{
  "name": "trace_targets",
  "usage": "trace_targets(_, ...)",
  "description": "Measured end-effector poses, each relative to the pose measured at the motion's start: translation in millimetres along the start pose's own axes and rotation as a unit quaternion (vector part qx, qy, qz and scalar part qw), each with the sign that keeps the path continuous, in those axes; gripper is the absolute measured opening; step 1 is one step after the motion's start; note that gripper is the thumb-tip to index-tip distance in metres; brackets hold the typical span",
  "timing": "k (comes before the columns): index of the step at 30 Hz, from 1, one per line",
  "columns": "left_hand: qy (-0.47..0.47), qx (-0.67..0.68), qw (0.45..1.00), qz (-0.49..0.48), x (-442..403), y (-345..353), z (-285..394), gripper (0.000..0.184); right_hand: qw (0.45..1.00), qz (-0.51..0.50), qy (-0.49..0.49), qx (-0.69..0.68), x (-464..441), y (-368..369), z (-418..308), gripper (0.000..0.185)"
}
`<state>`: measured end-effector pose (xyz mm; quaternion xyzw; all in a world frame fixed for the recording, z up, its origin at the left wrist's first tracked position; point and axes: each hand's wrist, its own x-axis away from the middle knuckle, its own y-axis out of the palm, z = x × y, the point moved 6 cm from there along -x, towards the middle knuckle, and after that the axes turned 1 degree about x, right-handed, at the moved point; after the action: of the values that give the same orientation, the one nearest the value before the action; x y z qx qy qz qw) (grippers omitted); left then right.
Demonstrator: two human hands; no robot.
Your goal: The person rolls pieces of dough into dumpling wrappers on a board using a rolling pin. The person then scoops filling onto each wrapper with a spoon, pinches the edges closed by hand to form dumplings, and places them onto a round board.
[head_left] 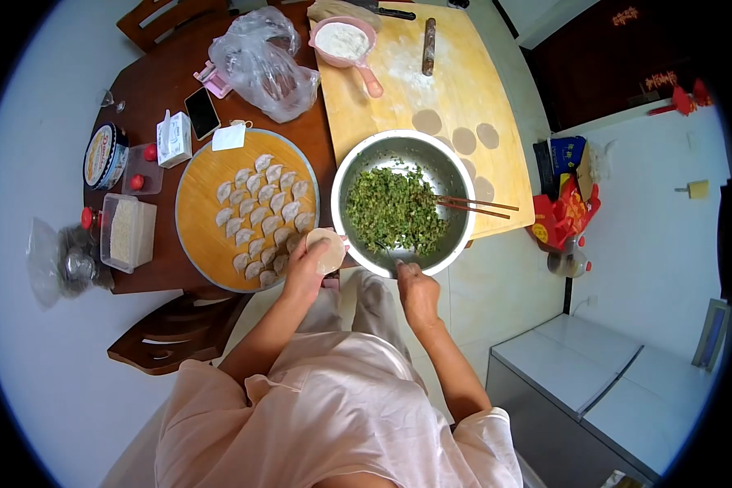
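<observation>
My left hand point(303, 264) holds a round dumpling wrapper point(328, 255) flat on its fingers, beside the left rim of a large metal bowl point(341, 183). Chopped green filling point(394, 203) covers the bottom of this bowl. At the near rim, my right hand point(417, 293) is closed around the handle of a spoon point(387, 252), whose far end is in the filling and hard to make out. A pair of chopsticks point(480, 206) leans over the bowl's right rim. Left of my left hand, folded dumplings point(290, 211) lie in rows on a round board point(193, 232).
A floured wooden board point(366, 114) carries loose wrappers point(464, 140), a rolling pin point(429, 47) and a pink flour bowl point(370, 80). Around the round board are a phone point(202, 112), a tissue pack point(174, 140), a plastic bag point(268, 69) and a grain container point(128, 232). A chair point(175, 333) stands below.
</observation>
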<state>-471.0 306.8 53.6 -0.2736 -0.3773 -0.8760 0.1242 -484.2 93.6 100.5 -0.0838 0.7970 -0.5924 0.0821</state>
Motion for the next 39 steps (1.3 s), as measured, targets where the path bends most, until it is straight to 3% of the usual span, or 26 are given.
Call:
trace_targets(4, -0.002, -0.016, 1.0, -0.001, -2.5, -7.0, -1.6, 0.029, 0.997, 0.072, -0.008, -0.026, -9.5, -28.5, 4.5, 0.021)
trace_targets(11, -0.004, -0.037, 0.999, -0.007, 1.6, -3.3, -3.2, 0.024, 0.994, 0.027, -0.065, -0.083, -15.4, -7.2, 0.2, 0.022)
trace_targets(19, -0.009, -0.042, 0.999, 0.006, 2.7, -9.4, -7.2, 0.022, 0.992, 0.077, 0.057, -0.088, 3.9, -19.4, 23.9, 0.004)
trace_targets(28, -0.004, -0.049, 0.999, 0.014, -2.5, -11.5, -10.3, 0.022, 0.982, 0.036, 0.11, -0.147, 4.4, -4.4, 0.0, 0.015)
trace_targets(34, 0.022, -0.067, 0.997, 0.028, -5.4, -12.9, -5.3, 0.028, 0.981, 0.059, 0.069, -0.169, -4.4, 3.8, -17.4, 0.017)
trace_targets(37, 0.043, -0.036, 0.997, 0.057, -6.1, -12.8, 3.2, 0.03, 0.904, 0.039, 0.161, -0.393, -1.3, 21.1, 0.2, 0.018)
trace_targets(39, 0.056, 0.005, 0.996, 0.072, -8.2, -12.2, 9.1, 0.032, 0.789, -0.024, 0.271, -0.551, 1.9, 32.3, 15.4, 0.019)
